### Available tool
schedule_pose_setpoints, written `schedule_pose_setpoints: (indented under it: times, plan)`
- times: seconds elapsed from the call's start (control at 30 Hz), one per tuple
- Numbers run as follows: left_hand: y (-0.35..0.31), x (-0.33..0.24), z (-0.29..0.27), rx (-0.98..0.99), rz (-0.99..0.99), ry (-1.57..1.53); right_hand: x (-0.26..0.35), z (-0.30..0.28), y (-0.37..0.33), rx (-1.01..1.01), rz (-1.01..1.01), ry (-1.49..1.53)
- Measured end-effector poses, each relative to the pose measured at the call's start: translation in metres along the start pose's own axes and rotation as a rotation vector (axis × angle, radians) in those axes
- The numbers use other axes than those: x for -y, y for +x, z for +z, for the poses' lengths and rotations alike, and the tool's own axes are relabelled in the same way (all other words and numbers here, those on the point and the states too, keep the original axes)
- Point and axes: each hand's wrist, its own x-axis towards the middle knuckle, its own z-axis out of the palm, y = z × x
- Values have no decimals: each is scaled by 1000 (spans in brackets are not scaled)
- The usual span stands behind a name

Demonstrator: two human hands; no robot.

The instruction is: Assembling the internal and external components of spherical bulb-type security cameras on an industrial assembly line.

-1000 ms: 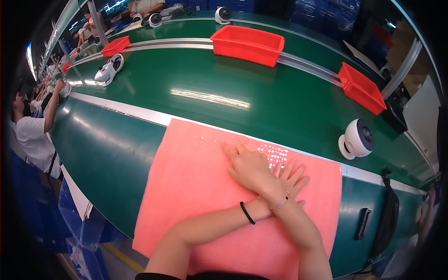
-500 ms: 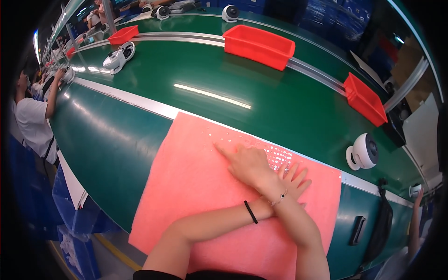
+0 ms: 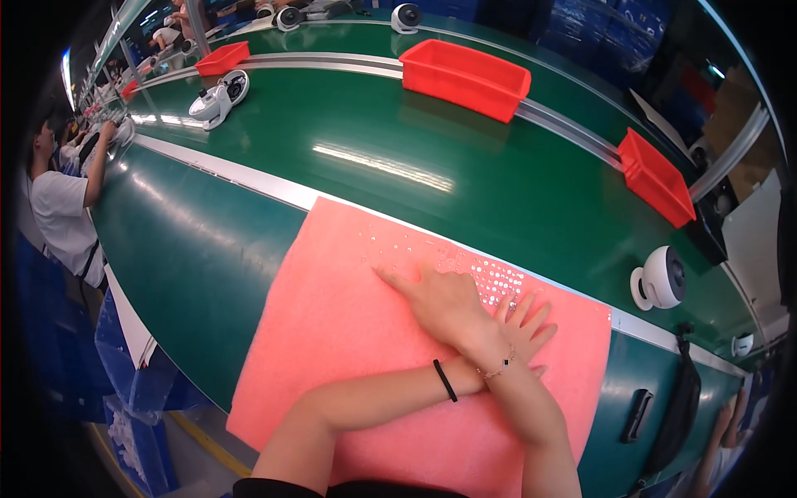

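Observation:
A pink foam sheet (image 3: pixel 332 332) lies in front of me across the near table edge. Rows of small, shiny round pieces (image 3: pixel 498 278) are bunched on its far right part, with a few scattered farther left. My forearms cross over the sheet, the right one above the left. My left hand (image 3: pixel 525 332) rests on the foam beside the rows, its fingers spread and nothing in it. To its left, my right hand (image 3: pixel 444 303) points its index finger at the foam near the scattered pieces. Its other fingers curl and are partly hidden.
White round camera-like devices (image 3: pixel 660 278) stand on the green belt (image 3: pixel 332 124); one with its inside showing (image 3: pixel 220 100) is at far left. Red bins (image 3: pixel 465 83) line the metal rail. A black strap (image 3: pixel 681 407) hangs at right. A co-worker (image 3: pixel 62 195) stands at left.
My right index fingertip has shifted slightly toward me and left. My left hand stays in place. The white device at right has moved farther right along the belt.

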Motion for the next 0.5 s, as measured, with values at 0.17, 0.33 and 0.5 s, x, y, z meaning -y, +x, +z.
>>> schedule_pose_setpoints:
  times: [0.17,0.33,0.5]
  plan:
    - [0,3,9,-23,18,-27,-7,4,2,1,-27,9]
    - [0,2,8,-47,11,9,-7,5,4,-58,57,16]
    - [-1,3,11,-80,17,-11,-8,4,4,-38,64,32]
